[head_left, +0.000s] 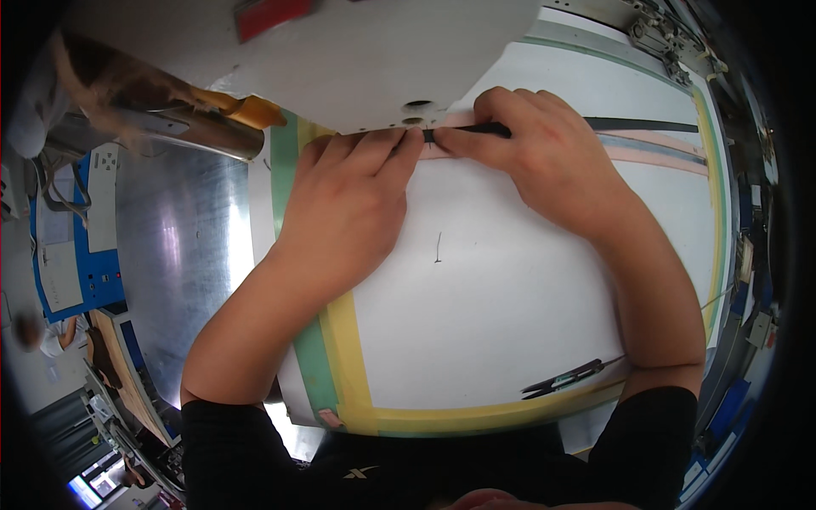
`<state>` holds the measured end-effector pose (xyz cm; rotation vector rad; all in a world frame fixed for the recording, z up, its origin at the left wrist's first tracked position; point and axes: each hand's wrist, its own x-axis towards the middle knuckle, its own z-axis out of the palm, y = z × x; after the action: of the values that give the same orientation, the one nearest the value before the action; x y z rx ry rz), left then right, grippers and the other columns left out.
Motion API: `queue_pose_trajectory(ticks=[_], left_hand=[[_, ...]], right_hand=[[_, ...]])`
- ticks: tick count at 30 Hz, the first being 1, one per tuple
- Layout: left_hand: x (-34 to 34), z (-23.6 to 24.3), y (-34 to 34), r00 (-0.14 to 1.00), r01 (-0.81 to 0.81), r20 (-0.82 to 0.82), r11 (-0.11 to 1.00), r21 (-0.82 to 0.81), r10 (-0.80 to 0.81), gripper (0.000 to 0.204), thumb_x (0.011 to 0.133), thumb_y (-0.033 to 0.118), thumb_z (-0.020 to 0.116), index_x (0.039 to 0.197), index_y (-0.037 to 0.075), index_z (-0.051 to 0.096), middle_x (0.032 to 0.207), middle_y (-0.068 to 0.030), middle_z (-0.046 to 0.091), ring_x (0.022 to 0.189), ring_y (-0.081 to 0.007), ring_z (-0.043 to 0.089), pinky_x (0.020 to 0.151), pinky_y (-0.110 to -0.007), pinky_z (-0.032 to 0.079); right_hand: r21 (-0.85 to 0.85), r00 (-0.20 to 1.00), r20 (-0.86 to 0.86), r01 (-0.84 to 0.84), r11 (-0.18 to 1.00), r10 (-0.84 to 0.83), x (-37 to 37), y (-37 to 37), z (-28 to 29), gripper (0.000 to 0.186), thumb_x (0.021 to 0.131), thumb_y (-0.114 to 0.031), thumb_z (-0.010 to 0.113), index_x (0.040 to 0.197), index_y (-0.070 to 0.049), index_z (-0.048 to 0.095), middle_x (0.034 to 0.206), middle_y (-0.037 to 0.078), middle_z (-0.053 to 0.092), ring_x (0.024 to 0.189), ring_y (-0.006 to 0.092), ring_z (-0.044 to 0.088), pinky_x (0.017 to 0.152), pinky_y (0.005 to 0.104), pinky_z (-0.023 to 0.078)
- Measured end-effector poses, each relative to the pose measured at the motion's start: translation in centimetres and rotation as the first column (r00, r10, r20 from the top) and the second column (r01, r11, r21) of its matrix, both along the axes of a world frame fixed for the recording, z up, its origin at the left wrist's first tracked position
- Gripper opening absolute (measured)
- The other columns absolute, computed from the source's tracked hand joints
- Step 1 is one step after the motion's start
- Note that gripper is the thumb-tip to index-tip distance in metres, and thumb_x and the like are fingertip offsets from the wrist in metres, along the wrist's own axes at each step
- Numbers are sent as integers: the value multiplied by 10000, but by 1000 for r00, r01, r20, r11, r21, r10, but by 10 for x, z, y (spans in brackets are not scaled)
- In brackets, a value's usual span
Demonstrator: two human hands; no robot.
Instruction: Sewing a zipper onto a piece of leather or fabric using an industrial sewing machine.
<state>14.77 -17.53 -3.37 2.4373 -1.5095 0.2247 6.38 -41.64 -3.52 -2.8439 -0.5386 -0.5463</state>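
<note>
The left hand is set, fingers bent and together, at the visible left end of the black strip, below the white machine head; whether anything is gripped cannot be told. By the right hand, the strip is pinched between thumb and fingers. 1 pair of snips is laid on the white board.

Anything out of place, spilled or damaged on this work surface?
Nothing looks spilled. A thin dark mark, thread or pen line (I can't tell which), looks stray on the bare middle of the white surface. A small pinkish scrap interrupts the tape border at its near-left corner.
</note>
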Motion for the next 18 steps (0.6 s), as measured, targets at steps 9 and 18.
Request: queue_pose_trajectory(ticks=[9, 18], left_hand=[[0, -2, 1, 999, -1, 40, 1000, 7, 0, 501, 866, 17, 665, 1366, 43, 661, 1346, -124, 642, 1217, -356, 598, 1061, -491, 463], [0, -4, 2, 997, 22, 76, 999, -31, -19, 500, 862, 35, 666, 1362, 48, 663, 1335, -112, 647, 1199, -337, 612, 1027, -478, 489]], right_hand=[[-31, 998, -34, 48, 998, -49, -2, 13, 5, 381, 865, -67, 605, 1180, -195, 778, 1022, 62, 624, 959, 257, 624, 865, 394, 490], [18, 990, -121, 68, 998, -65, -2, 6, 11, 410, 811, 14, 625, 1144, -156, 794, 1049, 83, 648, 967, 282, 631, 890, 404, 491]])
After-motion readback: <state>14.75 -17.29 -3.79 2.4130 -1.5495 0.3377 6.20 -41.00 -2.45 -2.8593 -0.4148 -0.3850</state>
